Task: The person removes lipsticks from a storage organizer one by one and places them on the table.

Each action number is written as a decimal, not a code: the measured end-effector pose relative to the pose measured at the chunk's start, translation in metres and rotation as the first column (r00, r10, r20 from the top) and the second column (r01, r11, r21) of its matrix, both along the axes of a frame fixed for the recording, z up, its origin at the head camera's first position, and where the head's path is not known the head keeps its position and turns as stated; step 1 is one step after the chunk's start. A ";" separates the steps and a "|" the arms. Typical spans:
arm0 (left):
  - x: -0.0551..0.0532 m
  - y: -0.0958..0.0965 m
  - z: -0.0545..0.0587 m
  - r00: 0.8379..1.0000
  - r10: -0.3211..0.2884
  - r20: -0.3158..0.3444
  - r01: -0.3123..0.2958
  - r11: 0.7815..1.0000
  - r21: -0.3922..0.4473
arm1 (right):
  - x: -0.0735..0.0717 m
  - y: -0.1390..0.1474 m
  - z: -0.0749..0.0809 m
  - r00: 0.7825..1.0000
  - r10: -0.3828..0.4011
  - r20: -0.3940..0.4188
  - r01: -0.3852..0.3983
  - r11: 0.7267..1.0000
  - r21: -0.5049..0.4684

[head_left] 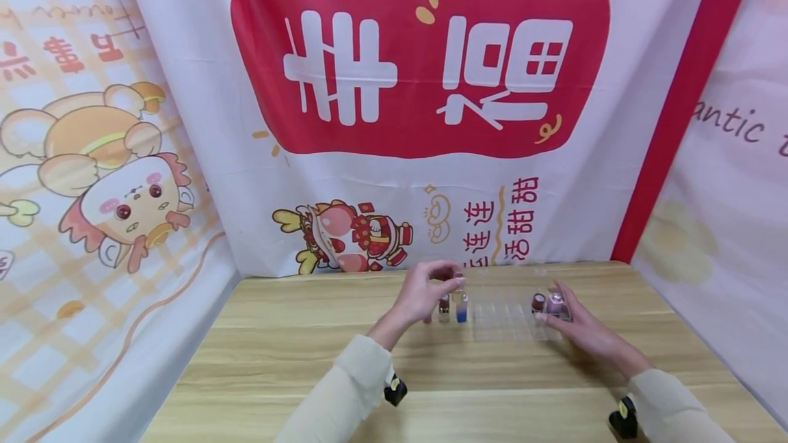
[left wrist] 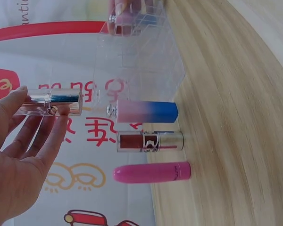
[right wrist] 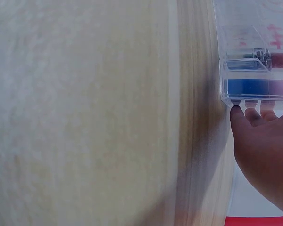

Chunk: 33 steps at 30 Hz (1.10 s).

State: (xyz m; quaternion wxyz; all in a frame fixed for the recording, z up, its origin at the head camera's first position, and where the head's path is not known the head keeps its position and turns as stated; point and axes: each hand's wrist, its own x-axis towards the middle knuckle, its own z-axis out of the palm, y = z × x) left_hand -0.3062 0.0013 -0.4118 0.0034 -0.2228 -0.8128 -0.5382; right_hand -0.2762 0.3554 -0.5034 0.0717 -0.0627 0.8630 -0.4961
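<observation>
A clear lipstick tube (left wrist: 71, 102) with a shiny metallic core is pinched between thumb and fingers of my left hand (head_left: 425, 290), raised above the table. Beneath that hand, three tubes stand upright in a row: a pink-to-blue one (left wrist: 148, 112), a clear one with brownish-red colour (left wrist: 132, 141) and a solid pink one (left wrist: 148, 173). To their right is a transparent compartmented organizer (head_left: 501, 320). My right hand (head_left: 581, 327) grips the organizer's right end, thumb in front. A dark-capped tube (head_left: 538, 301) and a pale pink one (head_left: 555, 302) stand in its right-end compartments.
The wood-grain table (head_left: 295, 361) extends in front and to both sides. Right behind the organizer hangs a white cloth (head_left: 215, 122) with red print, and printed cloths also hang at left and right.
</observation>
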 end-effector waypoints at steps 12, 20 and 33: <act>-0.007 -0.018 -0.003 0.998 0.014 -0.068 -0.015 1.000 0.000 | -0.001 0.000 -0.002 1.000 -0.007 0.008 0.007 1.000 0.007; -0.007 -0.030 -0.006 0.998 0.027 -0.062 -0.026 1.000 0.007 | 0.000 -0.001 -0.003 1.000 -0.008 0.000 0.008 1.000 -0.003; -0.008 -0.047 -0.005 0.997 0.041 -0.070 -0.043 0.999 -0.023 | 0.000 -0.001 -0.003 1.000 0.002 -0.020 -0.002 1.000 -0.001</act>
